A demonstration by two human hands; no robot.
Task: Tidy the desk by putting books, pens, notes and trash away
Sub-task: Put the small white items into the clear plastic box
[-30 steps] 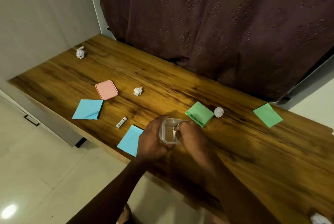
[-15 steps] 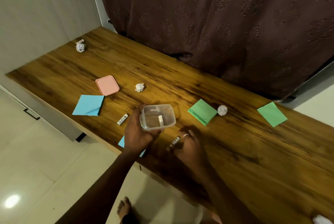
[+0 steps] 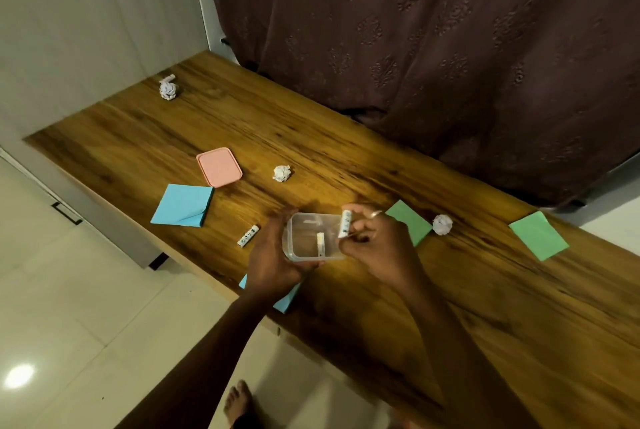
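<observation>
My left hand point(image 3: 273, 260) grips a clear plastic container point(image 3: 310, 238) from its left side, just above the desk's front edge. One small white stick point(image 3: 320, 243) lies inside it. My right hand point(image 3: 375, 248) pinches another white stick with dark markings point(image 3: 345, 223) over the container's right rim. A third white stick point(image 3: 248, 236) lies on the wooden desk point(image 3: 346, 158) to the left of my left hand.
A pink lid point(image 3: 219, 166) and a blue note point(image 3: 183, 205) lie at left; another blue note point(image 3: 285, 300) peeks from under my left arm. Two green notes point(image 3: 410, 221) point(image 3: 538, 235) lie right. Crumpled paper balls point(image 3: 169, 88) point(image 3: 283, 173) point(image 3: 442, 224) are scattered. A brown curtain point(image 3: 415, 30) hangs behind.
My right hand picked a white stick off the desk near the front edge and lifted it to the container's right rim. My left hand kept holding the container.
</observation>
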